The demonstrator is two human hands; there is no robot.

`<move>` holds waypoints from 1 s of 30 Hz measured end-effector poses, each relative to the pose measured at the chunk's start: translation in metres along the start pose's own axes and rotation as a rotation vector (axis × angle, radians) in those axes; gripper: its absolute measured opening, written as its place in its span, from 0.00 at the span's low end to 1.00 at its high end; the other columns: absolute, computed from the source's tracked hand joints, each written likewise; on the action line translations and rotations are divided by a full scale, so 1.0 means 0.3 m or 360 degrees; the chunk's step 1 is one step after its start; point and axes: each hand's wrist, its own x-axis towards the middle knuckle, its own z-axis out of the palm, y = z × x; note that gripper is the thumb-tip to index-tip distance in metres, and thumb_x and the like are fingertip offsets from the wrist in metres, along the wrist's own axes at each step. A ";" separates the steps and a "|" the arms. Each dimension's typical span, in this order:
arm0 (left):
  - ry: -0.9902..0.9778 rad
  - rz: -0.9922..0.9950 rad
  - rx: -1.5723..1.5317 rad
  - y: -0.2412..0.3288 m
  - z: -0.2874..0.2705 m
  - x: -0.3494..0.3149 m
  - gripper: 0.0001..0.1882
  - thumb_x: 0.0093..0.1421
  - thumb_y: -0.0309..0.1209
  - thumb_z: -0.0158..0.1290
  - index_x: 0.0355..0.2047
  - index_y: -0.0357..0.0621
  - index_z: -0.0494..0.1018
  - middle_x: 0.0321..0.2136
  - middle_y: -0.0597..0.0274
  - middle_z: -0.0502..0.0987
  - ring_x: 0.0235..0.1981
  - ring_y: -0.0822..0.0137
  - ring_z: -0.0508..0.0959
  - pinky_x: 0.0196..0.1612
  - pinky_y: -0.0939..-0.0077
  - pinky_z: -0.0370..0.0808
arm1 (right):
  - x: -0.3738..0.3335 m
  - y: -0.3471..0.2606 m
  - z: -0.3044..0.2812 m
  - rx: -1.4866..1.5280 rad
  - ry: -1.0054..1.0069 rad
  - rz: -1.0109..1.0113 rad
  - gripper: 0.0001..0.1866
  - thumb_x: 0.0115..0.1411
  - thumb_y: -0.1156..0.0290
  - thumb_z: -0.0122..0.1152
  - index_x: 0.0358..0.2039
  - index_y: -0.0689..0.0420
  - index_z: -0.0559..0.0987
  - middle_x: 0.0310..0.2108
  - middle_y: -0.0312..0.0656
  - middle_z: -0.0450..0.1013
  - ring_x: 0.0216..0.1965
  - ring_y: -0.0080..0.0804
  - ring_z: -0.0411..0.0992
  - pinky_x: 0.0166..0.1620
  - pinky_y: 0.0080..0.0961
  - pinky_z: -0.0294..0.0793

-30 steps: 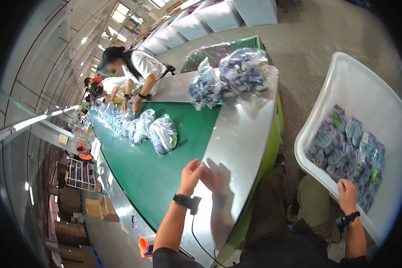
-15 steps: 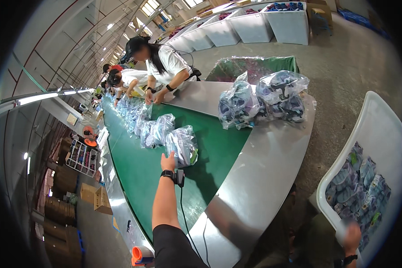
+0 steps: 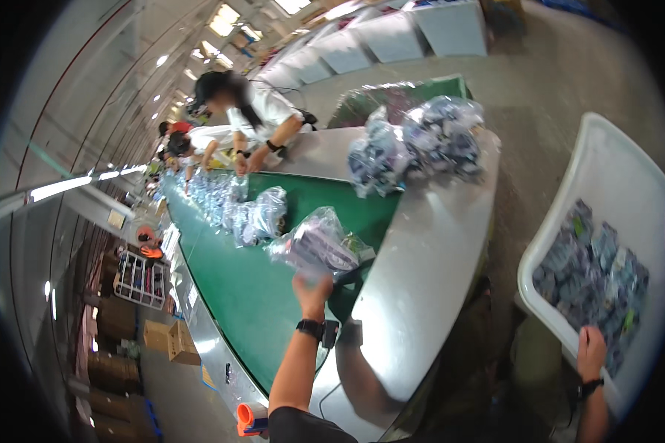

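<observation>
My left hand point(image 3: 314, 289) grips the near end of a clear plastic bag of shoes point(image 3: 319, 245). The bag is tilted over the green belt near the metal edge, with pale soles and a bit of green showing through. The bag partly hides the fingertips. Low on the right, my right hand point(image 3: 590, 352) is closed over the near rim of a white bin point(image 3: 528, 277). Inside the bin lie many grey-blue shoes point(image 3: 595, 277). More bagged shoes point(image 3: 262, 214) line the green belt point(image 3: 244, 310) farther off.
Filled clear bags point(image 3: 443, 136) stand on the metal table end point(image 3: 428, 236). Co-workers in white shirts point(image 3: 262, 111) handle bags along the belt's far side. A green bin point(image 3: 451, 88) stands behind the table. An orange-rimmed holder point(image 3: 251, 415) sits at the near left edge.
My left hand and the bag have come nearer and to the right, and the bag has tipped over. My right hand has moved up along the white bin's rim. The view has shifted slightly.
</observation>
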 end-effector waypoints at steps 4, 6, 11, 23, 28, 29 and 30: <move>-0.0473 -0.0196 -0.0437 -0.035 -0.099 -0.203 0.26 0.63 0.20 0.51 0.61 0.42 0.59 0.48 0.51 0.73 0.46 0.62 0.78 0.47 0.68 0.80 | 0.006 -0.042 -0.032 -0.0042 0.0017 0.0023 0.14 0.66 0.64 0.52 0.35 0.62 0.79 0.36 0.52 0.76 0.38 0.53 0.74 0.42 0.40 0.72; -0.0420 -0.0392 -0.0399 -0.010 -0.151 -0.278 0.22 0.71 0.34 0.42 0.64 0.47 0.59 0.52 0.50 0.74 0.47 0.59 0.79 0.50 0.62 0.79 | 0.008 -0.059 -0.035 -0.0066 0.0014 -0.0010 0.14 0.66 0.63 0.52 0.34 0.61 0.78 0.34 0.51 0.76 0.37 0.54 0.74 0.40 0.41 0.72; -0.0677 -0.0906 -0.0577 0.081 -0.144 -0.379 0.32 0.69 0.46 0.47 0.68 0.48 0.53 0.49 0.56 0.75 0.45 0.62 0.78 0.45 0.64 0.78 | -0.014 -0.056 -0.059 -0.0069 0.0002 0.0017 0.13 0.66 0.63 0.53 0.34 0.59 0.79 0.32 0.48 0.75 0.36 0.51 0.74 0.38 0.41 0.72; -0.0908 -0.0390 -0.0453 0.185 0.044 -0.630 0.44 0.58 0.16 0.52 0.71 0.45 0.44 0.56 0.52 0.69 0.52 0.62 0.75 0.52 0.68 0.77 | -0.045 -0.031 -0.073 0.0080 0.0071 -0.0070 0.12 0.64 0.63 0.54 0.34 0.58 0.79 0.33 0.46 0.76 0.37 0.50 0.75 0.40 0.41 0.72; -0.1064 -0.0420 -0.0436 0.215 0.095 -0.755 0.46 0.53 0.11 0.48 0.72 0.42 0.44 0.58 0.49 0.67 0.55 0.61 0.74 0.54 0.69 0.75 | -0.044 -0.015 -0.069 0.0080 0.0062 -0.0071 0.12 0.64 0.62 0.54 0.35 0.57 0.79 0.33 0.44 0.76 0.36 0.48 0.75 0.39 0.40 0.72; -0.1100 -0.0436 -0.0418 0.225 0.108 -0.777 0.46 0.52 0.11 0.48 0.72 0.42 0.44 0.58 0.49 0.68 0.55 0.61 0.74 0.54 0.69 0.75 | -0.045 -0.018 -0.074 0.0089 0.0055 -0.0063 0.12 0.64 0.62 0.54 0.35 0.57 0.78 0.33 0.44 0.76 0.36 0.48 0.75 0.39 0.40 0.73; -0.1135 -0.0454 -0.0402 0.232 0.120 -0.795 0.46 0.52 0.11 0.48 0.71 0.41 0.45 0.58 0.48 0.68 0.54 0.61 0.74 0.54 0.69 0.75 | -0.045 -0.021 -0.079 0.0098 0.0048 -0.0056 0.12 0.64 0.62 0.54 0.36 0.57 0.78 0.33 0.43 0.76 0.36 0.48 0.75 0.39 0.40 0.73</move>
